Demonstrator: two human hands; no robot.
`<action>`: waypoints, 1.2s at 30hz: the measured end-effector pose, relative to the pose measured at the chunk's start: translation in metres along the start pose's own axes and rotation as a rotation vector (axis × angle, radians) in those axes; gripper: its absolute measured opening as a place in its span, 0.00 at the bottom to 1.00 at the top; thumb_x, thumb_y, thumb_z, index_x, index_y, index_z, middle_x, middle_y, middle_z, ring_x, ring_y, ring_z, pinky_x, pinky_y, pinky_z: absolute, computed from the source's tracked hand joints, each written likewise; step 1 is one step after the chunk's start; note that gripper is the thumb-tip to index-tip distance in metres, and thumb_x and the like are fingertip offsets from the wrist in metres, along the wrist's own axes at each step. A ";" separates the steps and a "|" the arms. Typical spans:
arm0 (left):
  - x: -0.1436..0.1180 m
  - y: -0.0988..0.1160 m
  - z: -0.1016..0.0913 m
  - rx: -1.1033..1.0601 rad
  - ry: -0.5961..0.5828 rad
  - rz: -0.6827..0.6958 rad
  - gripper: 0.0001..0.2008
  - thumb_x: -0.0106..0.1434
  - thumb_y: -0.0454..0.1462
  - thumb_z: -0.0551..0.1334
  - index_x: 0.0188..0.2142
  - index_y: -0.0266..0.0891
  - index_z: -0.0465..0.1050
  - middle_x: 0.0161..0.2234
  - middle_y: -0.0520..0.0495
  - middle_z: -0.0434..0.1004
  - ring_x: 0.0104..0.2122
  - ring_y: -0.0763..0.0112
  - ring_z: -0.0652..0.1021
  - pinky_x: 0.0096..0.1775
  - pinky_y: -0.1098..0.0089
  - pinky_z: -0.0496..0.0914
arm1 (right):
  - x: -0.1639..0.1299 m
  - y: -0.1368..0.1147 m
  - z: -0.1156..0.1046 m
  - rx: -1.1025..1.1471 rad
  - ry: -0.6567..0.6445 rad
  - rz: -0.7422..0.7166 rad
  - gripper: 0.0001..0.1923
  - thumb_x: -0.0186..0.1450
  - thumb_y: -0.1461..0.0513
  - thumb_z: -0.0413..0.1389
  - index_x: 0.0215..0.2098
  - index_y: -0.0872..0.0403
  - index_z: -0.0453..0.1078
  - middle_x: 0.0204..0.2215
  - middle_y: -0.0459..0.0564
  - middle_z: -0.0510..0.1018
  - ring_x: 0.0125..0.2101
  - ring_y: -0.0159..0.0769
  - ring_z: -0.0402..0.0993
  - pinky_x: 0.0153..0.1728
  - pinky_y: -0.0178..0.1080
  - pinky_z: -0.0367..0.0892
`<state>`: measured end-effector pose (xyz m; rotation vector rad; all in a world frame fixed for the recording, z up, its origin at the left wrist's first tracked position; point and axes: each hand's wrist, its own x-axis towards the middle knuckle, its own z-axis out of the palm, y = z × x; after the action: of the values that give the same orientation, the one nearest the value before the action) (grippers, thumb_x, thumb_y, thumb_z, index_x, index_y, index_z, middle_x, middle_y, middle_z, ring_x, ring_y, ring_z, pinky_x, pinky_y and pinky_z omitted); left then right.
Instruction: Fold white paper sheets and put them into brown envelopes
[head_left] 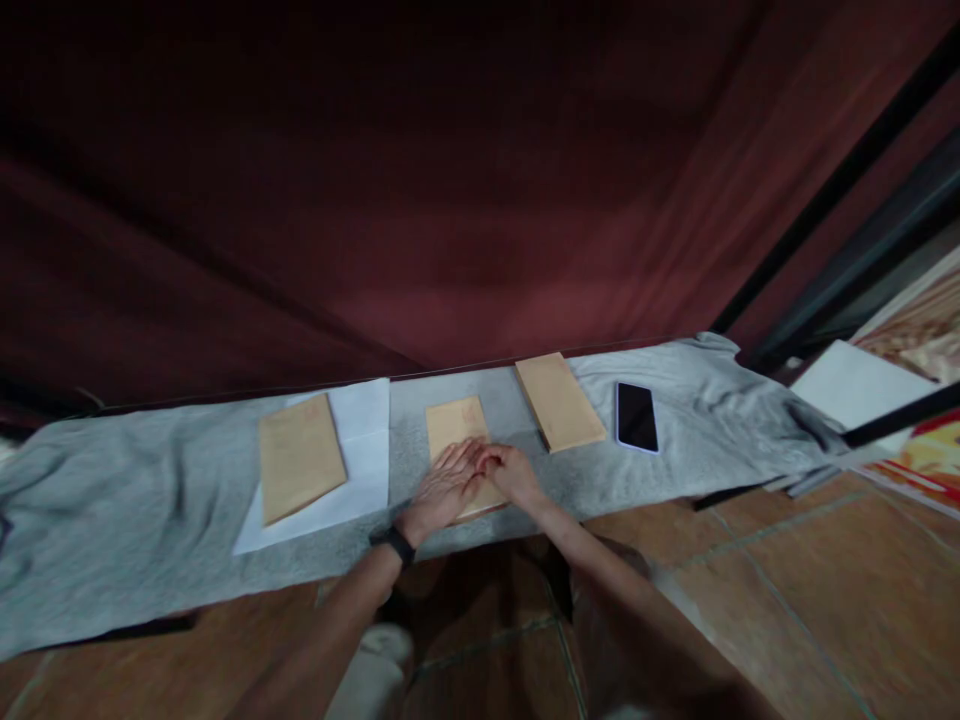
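Hands (448, 486) (513, 475) rest on the middle envelope (454, 420), left open flat, right curled, hold unclear

The phone (637, 417) lies screen up, near the right end of the cloth-covered bench (705, 440). A dark red curtain (480, 220) hangs behind. A black bar (840, 175) slants at right. Brown tiles (832, 600) form the floor.
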<state>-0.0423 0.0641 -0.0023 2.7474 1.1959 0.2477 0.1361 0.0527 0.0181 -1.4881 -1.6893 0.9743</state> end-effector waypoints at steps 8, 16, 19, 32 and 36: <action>-0.052 0.029 -0.015 -0.055 -0.096 0.016 0.30 0.74 0.51 0.46 0.71 0.45 0.50 0.71 0.47 0.54 0.70 0.66 0.55 0.69 0.57 0.52 | -0.008 0.002 -0.018 -0.075 -0.055 -0.030 0.14 0.64 0.70 0.53 0.37 0.50 0.79 0.37 0.47 0.84 0.39 0.34 0.79 0.44 0.33 0.70; -0.060 0.038 -0.017 -0.127 0.091 -0.035 0.23 0.74 0.43 0.50 0.65 0.44 0.65 0.64 0.46 0.69 0.65 0.66 0.67 0.64 0.58 0.64 | -0.019 -0.007 -0.025 -0.220 -0.207 -0.251 0.12 0.67 0.70 0.56 0.39 0.51 0.79 0.39 0.47 0.82 0.41 0.32 0.78 0.45 0.33 0.70; -0.058 0.042 -0.015 -0.163 0.172 -0.101 0.20 0.74 0.41 0.50 0.60 0.42 0.70 0.60 0.45 0.74 0.61 0.66 0.72 0.62 0.60 0.67 | -0.023 -0.008 -0.030 -0.203 -0.214 -0.286 0.09 0.69 0.68 0.56 0.39 0.51 0.78 0.38 0.47 0.81 0.39 0.32 0.78 0.43 0.33 0.71; -0.049 0.064 0.003 -0.059 0.289 -0.360 0.27 0.70 0.33 0.50 0.67 0.34 0.57 0.66 0.35 0.64 0.66 0.54 0.64 0.64 0.52 0.61 | -0.056 -0.006 0.008 -0.469 -0.028 -0.358 0.22 0.70 0.67 0.50 0.61 0.56 0.68 0.59 0.58 0.73 0.59 0.43 0.68 0.63 0.50 0.62; -0.054 0.058 0.009 -0.012 0.322 -0.461 0.31 0.68 0.37 0.54 0.69 0.34 0.52 0.70 0.32 0.54 0.69 0.46 0.58 0.64 0.47 0.61 | -0.068 -0.005 0.023 -0.500 -0.040 -0.421 0.24 0.74 0.64 0.45 0.67 0.56 0.62 0.64 0.56 0.68 0.65 0.39 0.62 0.67 0.49 0.56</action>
<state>-0.0358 -0.0152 -0.0055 2.3863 1.8508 0.6517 0.1220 -0.0169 0.0105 -1.3166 -2.2678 0.3723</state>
